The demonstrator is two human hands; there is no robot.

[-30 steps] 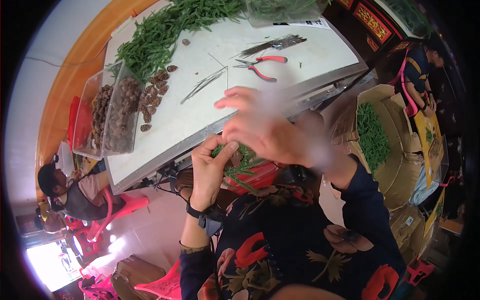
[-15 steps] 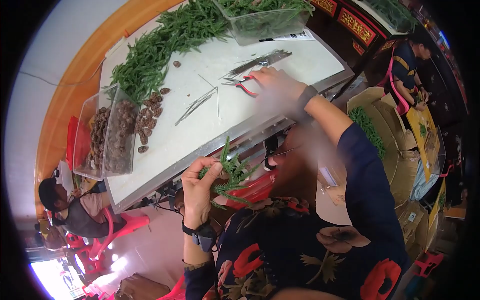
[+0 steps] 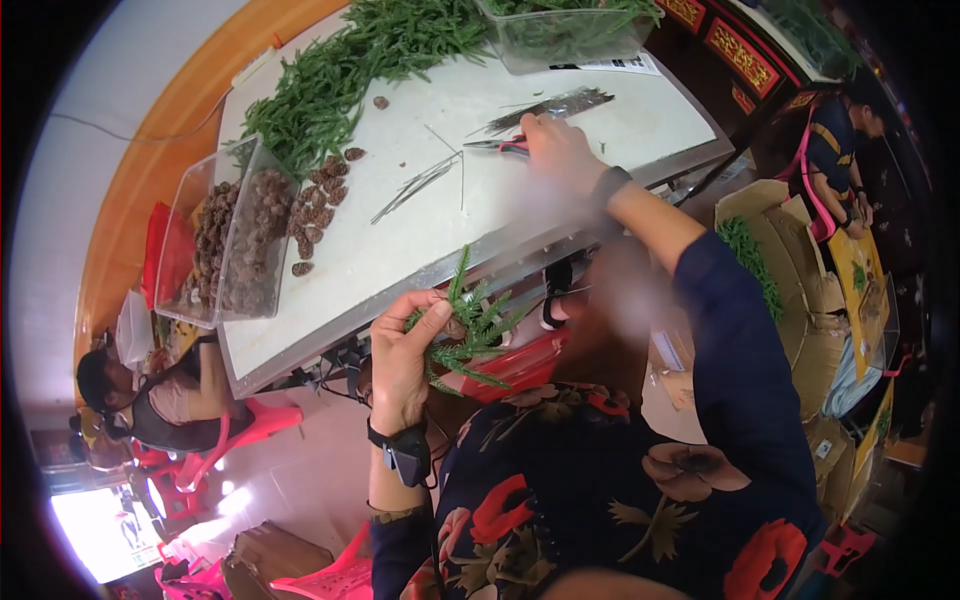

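Observation:
My left hand (image 3: pixel 402 345) pinches an evergreen sprig (image 3: pixel 480 345) with its thumb and fingers, just off the table's near edge. Something brownish sits at the middle of the sprig, too small to make out. Out over the table, my right hand (image 3: pixel 565 155) is closed around the red and black handles of a pair of pliers (image 3: pixel 495 146), whose jaws point left. A blurry patch hides part of the right palm. Left of the jaws lie several thin wires (image 3: pixel 415 190), and beyond the hand is a bundle of dark wires (image 3: pixel 550 110).
Loose pine cones (image 3: pixel 318 205) lie by a clear bin (image 3: pixel 255 235) full of cones. Green sprigs (image 3: pixel 370 60) are heaped at the back, beside another clear bin (image 3: pixel 570 45). A cardboard box (image 3: pixel 790 235) stands to the right. One person sits left, another right.
My right hand has closed further over the pliers' handles, which it now mostly covers. The left hand still holds the sprig, and the whole view has shifted slightly.

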